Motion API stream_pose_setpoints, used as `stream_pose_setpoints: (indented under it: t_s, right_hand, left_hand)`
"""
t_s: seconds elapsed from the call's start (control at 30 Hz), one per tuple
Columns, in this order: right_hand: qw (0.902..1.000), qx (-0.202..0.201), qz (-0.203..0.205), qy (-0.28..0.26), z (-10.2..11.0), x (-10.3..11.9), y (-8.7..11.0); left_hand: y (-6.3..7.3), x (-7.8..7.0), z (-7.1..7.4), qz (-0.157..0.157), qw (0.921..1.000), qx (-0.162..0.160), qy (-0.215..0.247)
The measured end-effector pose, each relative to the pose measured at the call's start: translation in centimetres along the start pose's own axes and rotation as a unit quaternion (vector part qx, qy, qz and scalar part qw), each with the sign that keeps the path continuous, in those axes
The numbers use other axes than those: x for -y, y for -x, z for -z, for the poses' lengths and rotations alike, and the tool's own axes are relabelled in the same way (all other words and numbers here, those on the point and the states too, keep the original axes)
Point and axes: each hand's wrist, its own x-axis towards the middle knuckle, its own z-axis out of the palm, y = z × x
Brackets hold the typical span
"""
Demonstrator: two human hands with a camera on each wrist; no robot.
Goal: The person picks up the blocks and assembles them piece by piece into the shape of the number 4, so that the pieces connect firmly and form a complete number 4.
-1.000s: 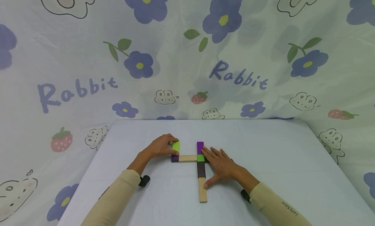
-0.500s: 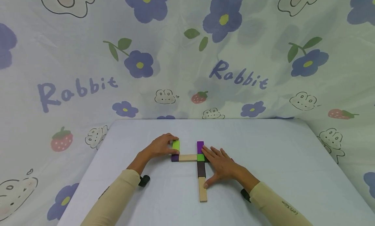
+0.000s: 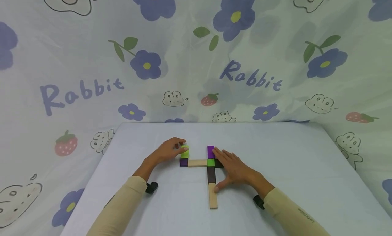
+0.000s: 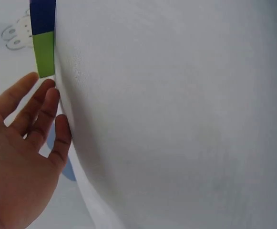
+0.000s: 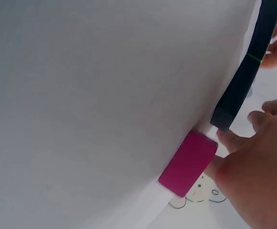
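In the head view, a lime block (image 3: pixel 184 154) stands behind a dark purple block (image 3: pixel 183 162). My left hand (image 3: pixel 165 150) is beside its far end, fingers loosely extended; in the left wrist view, the index fingertip is right at the end of the lime block (image 4: pixel 45 55). To the right, a wooden block (image 3: pixel 197 163) leads to a green block (image 3: pixel 210 162). My right hand (image 3: pixel 237 169) is spread, with fingertips by the bright purple block (image 3: pixel 210 151) and thumb on the near wooden block (image 3: pixel 212 198). A magenta block (image 5: pixel 188 164) is beside it in the right wrist view.
A dark brown block (image 3: pixel 211 174) joins the green and near wooden blocks. Another dark block (image 3: pixel 218 163) is partly hidden by the right hand. The blocks lie on a white-covered table (image 3: pixel 153 212). Behind hangs a flower-patterned cloth (image 3: pixel 190 66).
The left thumb and fingers have loosened from the two ends of the lime block, the thumb shifting toward its far end. The right hand stays in nearly the same place, and the head view tilts slightly.
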Motion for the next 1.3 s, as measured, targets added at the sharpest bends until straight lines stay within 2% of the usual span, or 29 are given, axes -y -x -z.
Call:
stream_pose_setpoints:
  t_s: [0.17,0.47,0.63,0.9,1.1,1.3]
  right_hand:
    - [0.9993,-0.016,-0.014,-0.029,0.5,-0.6,0.3]
    - [0.9934,-0.057,-0.017,-0.098,2.5,-2.1,1.6]
    - [0.9915,-0.07,-0.027,-0.106,2.9,-3.3,2.7]
    - [0.9869,-0.084,-0.059,-0.125,3.1,-5.2,4.3]
    - [0.9846,-0.087,-0.057,-0.141,3.1,-6.3,5.4]
    - [0.9854,-0.085,-0.061,-0.134,3.2,-7.1,6.6]
  left_hand:
    - [0.1,0.0,0.1,0.008,0.9997,-0.003,0.022]
    - [0.2,-0.1,0.3,-0.001,0.9993,-0.004,0.037]
    - [0.2,0.2,0.3,0.01,0.9984,0.0,0.056]
    - [0.3,-0.4,0.5,0.048,0.995,0.008,0.087]
    - [0.3,-0.4,0.5,0.042,0.9962,0.003,0.076]
    - [0.4,-0.1,0.4,0.04,0.9962,0.001,0.078]
